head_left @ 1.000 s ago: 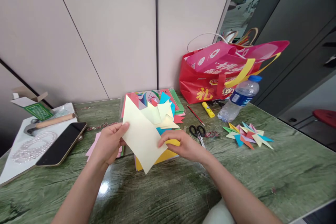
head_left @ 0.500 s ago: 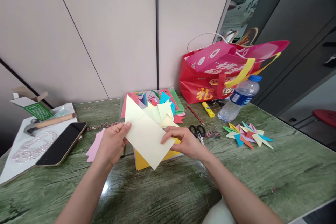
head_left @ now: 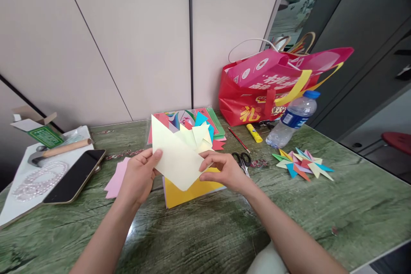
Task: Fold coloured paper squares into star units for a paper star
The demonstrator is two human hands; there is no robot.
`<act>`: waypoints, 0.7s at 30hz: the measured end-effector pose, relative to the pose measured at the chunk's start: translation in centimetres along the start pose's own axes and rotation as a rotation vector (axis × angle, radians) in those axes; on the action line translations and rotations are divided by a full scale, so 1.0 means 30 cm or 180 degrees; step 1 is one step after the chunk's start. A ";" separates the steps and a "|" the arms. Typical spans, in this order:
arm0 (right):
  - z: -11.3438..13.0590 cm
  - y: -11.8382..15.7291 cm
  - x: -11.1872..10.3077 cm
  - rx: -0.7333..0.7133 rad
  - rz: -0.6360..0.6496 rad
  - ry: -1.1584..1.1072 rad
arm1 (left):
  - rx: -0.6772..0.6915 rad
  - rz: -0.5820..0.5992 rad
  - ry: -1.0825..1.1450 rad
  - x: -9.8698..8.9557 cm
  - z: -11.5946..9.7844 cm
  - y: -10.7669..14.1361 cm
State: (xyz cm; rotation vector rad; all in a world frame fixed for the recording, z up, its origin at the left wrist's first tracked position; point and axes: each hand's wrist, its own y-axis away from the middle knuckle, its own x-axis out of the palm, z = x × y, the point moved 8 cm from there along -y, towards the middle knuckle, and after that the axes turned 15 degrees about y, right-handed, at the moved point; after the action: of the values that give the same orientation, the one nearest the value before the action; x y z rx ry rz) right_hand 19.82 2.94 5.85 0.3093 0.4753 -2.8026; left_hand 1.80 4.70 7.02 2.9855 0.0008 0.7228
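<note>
A cream paper sheet is held up above the table, its lower edge curved. My left hand pinches its left edge between thumb and fingers. At the right edge, my right hand has thumb and fingers around the paper's right corner. Behind the sheet are cream and blue folded pieces and a colourful paper packet. Under it lies a stack of yellow paper. Pink paper lies left, partly behind my left hand.
Black scissors, a red pencil and a yellow glue stick lie right of centre. Further right are a bottle, a red bag and a folded paper star. A phone and hammer lie left.
The sheet's lower corner has risen and bent, showing more of the yellow stack. My right hand's fingers have shifted at the corner; my left hand keeps its grip.
</note>
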 end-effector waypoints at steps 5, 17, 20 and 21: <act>-0.029 -0.003 -0.040 0.0221 -0.0564 -0.0351 | -0.0064 0.0079 0.0127 0.008 0.009 -0.003; -0.078 -0.005 -0.113 0.0413 -0.1091 -0.0613 | -0.0728 0.1193 -0.0858 0.026 -0.009 0.023; -0.060 -0.008 -0.095 0.0437 -0.0870 -0.0632 | -0.0702 0.0834 -0.0717 -0.020 -0.038 -0.003; -0.055 -0.008 -0.085 0.0448 -0.0773 -0.0624 | -0.0761 0.0701 -0.0671 -0.034 -0.037 -0.006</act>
State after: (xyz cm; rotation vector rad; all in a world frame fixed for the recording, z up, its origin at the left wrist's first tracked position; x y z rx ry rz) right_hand 22.41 4.35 5.04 0.0024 0.2880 -3.0683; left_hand 0.40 4.94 7.52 2.8389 -0.4014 0.3877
